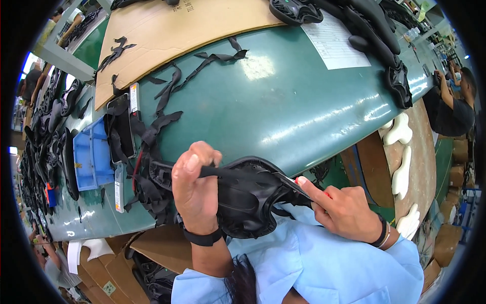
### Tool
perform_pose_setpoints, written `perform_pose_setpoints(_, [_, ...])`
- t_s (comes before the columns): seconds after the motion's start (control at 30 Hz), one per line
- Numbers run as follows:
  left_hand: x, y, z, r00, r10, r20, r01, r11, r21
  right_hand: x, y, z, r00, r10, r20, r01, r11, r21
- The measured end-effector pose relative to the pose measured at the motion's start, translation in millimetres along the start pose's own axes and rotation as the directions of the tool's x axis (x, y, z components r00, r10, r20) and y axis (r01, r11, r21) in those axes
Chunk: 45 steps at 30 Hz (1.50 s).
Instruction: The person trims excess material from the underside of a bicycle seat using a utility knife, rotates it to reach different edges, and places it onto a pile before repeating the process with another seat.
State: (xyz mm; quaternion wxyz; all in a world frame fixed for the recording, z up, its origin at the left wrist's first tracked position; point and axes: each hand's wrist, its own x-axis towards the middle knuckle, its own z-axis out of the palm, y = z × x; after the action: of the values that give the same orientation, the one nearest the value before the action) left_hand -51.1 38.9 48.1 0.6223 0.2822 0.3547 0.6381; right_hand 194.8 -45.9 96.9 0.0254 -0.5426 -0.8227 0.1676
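Note:
A black bicycle saddle (248, 202), hollow underside showing, is held over my lap at the table's near edge. My left hand (195, 190) is closed on a narrow black trim strip (233, 175), which stretches across the saddle toward its right end. My right hand (347, 210) is closed at that end, index finger stretched along the rim. Red bits of a small tool (328, 194) show between its fingers; the tool's working end is hidden. Left of my left hand, cut black strips (152, 134) lie tangled on the green table (212, 111).
A cardboard sheet (167, 30) covers the far left of the table. Beside the strips are a blue bin (93, 154) and a phone (121, 126). Black saddles (397, 83) and a paper sheet (336, 45) lie at far right. White foam pieces (401, 172) rest on a board; a co-worker (455, 101) sits beyond.

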Motion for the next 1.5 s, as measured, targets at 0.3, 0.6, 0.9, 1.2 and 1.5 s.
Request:
perform_pose_setpoints(0.3, [-23.0,-0.1,32.4,0.835,-0.008,0.551,-0.533,-0.261,0.805,18.9,10.4,-1.5,0.997,-0.025,-0.068,0.020,0.998,-0.067])
perform_pose_setpoints(0.6, [18.6,-12.2,-5.7,0.980,-0.045,-0.194,0.016,0.989,-0.145,-12.0,-21.3,36.0,0.972,0.198,-0.125,-0.152,0.939,0.307])
perform_pose_setpoints(0.9, [-3.8,43.9,-27.3,0.834,-0.548,0.066,0.056,0.204,0.977,32.4,19.4,37.9,0.951,0.011,-0.309,0.105,0.929,0.356])
perform_pose_setpoints(1.2, [-58.8,36.2,-50.5,0.950,-0.270,-0.156,0.298,0.639,0.709,31.2,31.9,38.1,0.973,-0.012,-0.229,0.118,0.882,0.456])
perform_pose_setpoints(1.5, [-72.7,25.8,-48.6,0.955,-0.229,-0.190,0.297,0.764,0.572,27.9,7.2,47.6,0.989,-0.100,-0.109,0.117,0.978,0.170])
